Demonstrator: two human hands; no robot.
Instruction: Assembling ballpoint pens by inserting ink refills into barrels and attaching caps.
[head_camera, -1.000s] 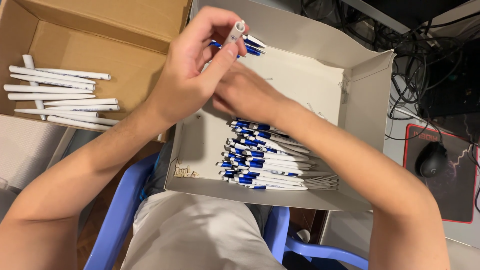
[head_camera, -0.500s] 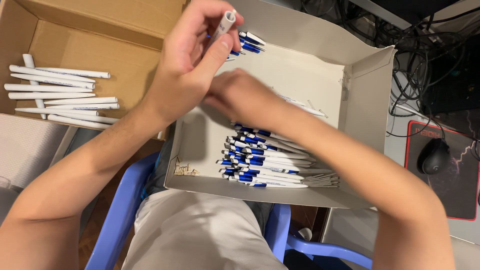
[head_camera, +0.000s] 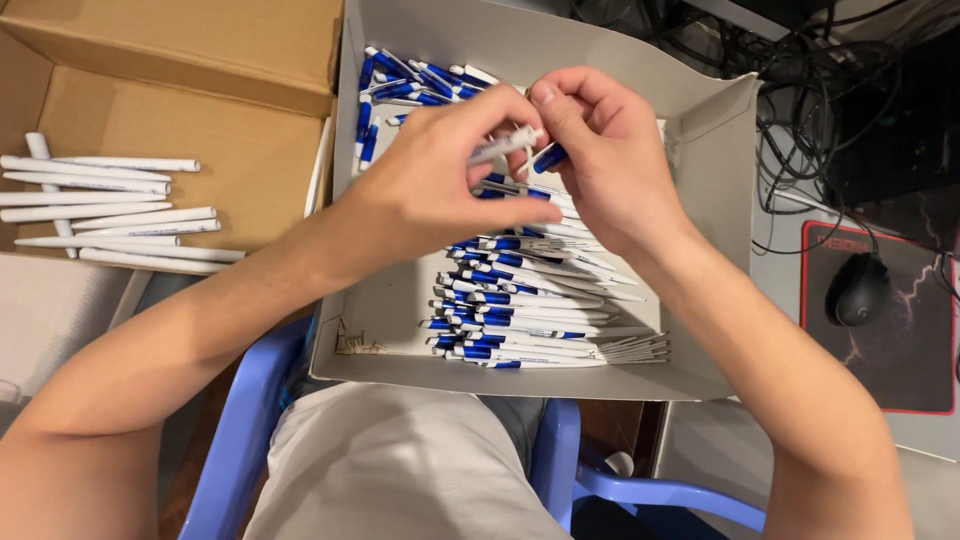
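My left hand (head_camera: 440, 190) pinches a white pen barrel (head_camera: 500, 146) over the grey box (head_camera: 715, 250). My right hand (head_camera: 600, 160) meets it from the right, fingertips on a small blue pen part (head_camera: 549, 158) at the barrel's tip. Below both hands lies a neat stack of blue-and-white pens (head_camera: 530, 310) inside the box. More loose blue-and-white pens (head_camera: 410, 85) sit in the box's far left corner.
A brown cardboard box (head_camera: 200, 130) on the left holds a row of plain white pen barrels (head_camera: 110, 215). A black mouse (head_camera: 858, 290) rests on a red-edged pad (head_camera: 920, 350) at right, with tangled cables (head_camera: 800, 70) behind. A blue plastic chair (head_camera: 250, 430) shows below.
Both hands dropped from above the box's far edge to over the pen stack, and the right hand came up beside the left to touch the barrel's tip. The view shifted.
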